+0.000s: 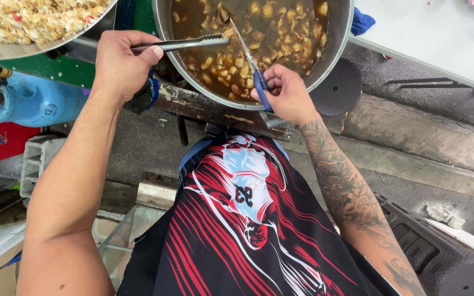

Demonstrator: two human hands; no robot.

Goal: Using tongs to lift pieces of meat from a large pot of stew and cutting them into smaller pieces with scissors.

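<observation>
The left hand (120, 64) is gripping metal tongs (185, 43) while the right hand (287, 93) is pinching blue-handled scissors (249, 60) over the stew pot (333, 46).

Black-and-red printed shirt (248, 230), tattooed right forearm (341, 181)

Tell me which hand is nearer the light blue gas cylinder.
Left. The left hand holds metal tongs just right of the gas cylinder; the right hand is farther right, holding blue-handled scissors.
</observation>
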